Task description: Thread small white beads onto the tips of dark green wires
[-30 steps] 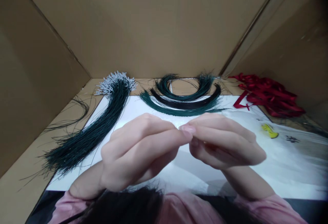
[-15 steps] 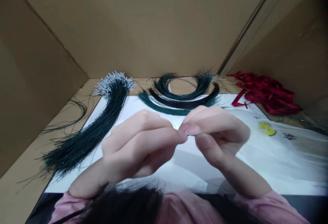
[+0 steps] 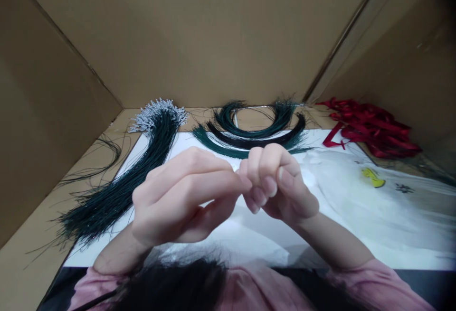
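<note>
My left hand (image 3: 188, 197) is closed in a pinch over the white sheet (image 3: 256, 235), its fingertips meeting the fingers of my right hand (image 3: 278, 183). My right hand is curled, thumb against the bent fingers. Whatever the two hands pinch is hidden by the fingers or too small to make out. Left of my left hand lies a long bundle of dark green stems (image 3: 131, 183) with whitish beaded tips (image 3: 156, 114) at its far end. Beyond my hands are curved bundles of dark green strands (image 3: 228, 147) and a black one (image 3: 249, 143).
Red ribbon (image 3: 374, 128) lies heaped at the far right. Clear plastic film (image 3: 338, 192) with a yellow print (image 3: 372, 177) covers the sheet's right side. Loose strands (image 3: 110, 152) lie at the left. Cardboard walls (image 3: 221, 40) stand at the back and both sides.
Both hands have moved slightly left. My right hand's fingers have curled inward, with the thumb now against the bent fingers; the left hand keeps its pinch.
</note>
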Demonstrator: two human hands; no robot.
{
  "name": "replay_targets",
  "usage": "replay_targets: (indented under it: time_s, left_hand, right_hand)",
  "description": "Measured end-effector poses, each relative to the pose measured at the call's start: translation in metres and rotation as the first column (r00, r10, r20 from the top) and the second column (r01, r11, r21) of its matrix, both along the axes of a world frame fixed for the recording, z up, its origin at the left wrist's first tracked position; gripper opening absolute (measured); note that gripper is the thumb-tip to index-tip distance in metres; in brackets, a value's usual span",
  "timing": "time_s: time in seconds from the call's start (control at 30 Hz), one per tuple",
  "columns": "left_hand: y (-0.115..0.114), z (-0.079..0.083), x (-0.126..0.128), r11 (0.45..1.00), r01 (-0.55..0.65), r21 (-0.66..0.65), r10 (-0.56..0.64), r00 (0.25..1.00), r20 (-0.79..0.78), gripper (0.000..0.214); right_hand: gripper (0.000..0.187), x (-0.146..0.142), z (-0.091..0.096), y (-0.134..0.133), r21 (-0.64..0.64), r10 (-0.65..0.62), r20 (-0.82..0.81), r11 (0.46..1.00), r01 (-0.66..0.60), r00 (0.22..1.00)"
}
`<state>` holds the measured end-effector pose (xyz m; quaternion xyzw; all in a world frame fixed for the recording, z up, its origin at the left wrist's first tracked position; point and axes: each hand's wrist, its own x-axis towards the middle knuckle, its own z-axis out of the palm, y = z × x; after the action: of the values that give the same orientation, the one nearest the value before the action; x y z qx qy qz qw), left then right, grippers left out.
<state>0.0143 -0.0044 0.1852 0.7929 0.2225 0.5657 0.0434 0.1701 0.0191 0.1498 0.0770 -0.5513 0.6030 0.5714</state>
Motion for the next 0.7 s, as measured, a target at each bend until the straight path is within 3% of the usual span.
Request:
replay_targets:
  time_s: [0.07,0.2,0.33,0.5,0.57,0.63,0.7]
  left_hand:
    - [0.000,0.001,0.000,0.998,0.003,0.062,-0.004,1.000,0.017,0.030]
    - [-0.001,0.004,0.001,1.000,-0.021,-0.005,0.021,0.998,-0.052,0.034]
    - [0.001,0.001,0.001,0.997,-0.015,0.071,0.016,1.000,-0.015,0.033]
    - [0.008,-0.001,-0.003,0.999,-0.021,-0.050,0.018,0.998,-0.057,0.021]
    - [0.016,-0.001,-0.004,0.998,-0.026,0.050,0.029,0.998,-0.057,0.024]
    - [0.029,-0.004,-0.005,0.964,-0.038,0.262,0.038,0.999,0.009,0.027]
    - [0.047,-0.010,-0.005,0.953,-0.097,0.286,0.081,0.994,0.068,0.022]
  right_hand:
    - [0.019,-0.001,0.000,-0.001,-0.028,0.056,-0.016,0.998,-0.056,0.998]
    - [0.020,-0.002,0.000,-0.003,-0.059,0.130,-0.003,0.990,-0.130,0.992]
    - [0.021,-0.002,0.001,-0.005,-0.089,0.190,-0.023,0.978,-0.191,0.982]
    - [0.019,-0.002,-0.003,-0.002,-0.123,0.251,-0.011,0.960,-0.250,0.968]
    - [0.017,-0.002,-0.006,0.000,-0.112,0.278,0.002,0.955,-0.276,0.961]
    - [0.015,-0.002,-0.007,0.002,-0.088,0.299,0.017,0.951,-0.297,0.954]
    - [0.015,-0.002,-0.008,0.003,-0.054,0.320,0.023,0.946,-0.319,0.947]
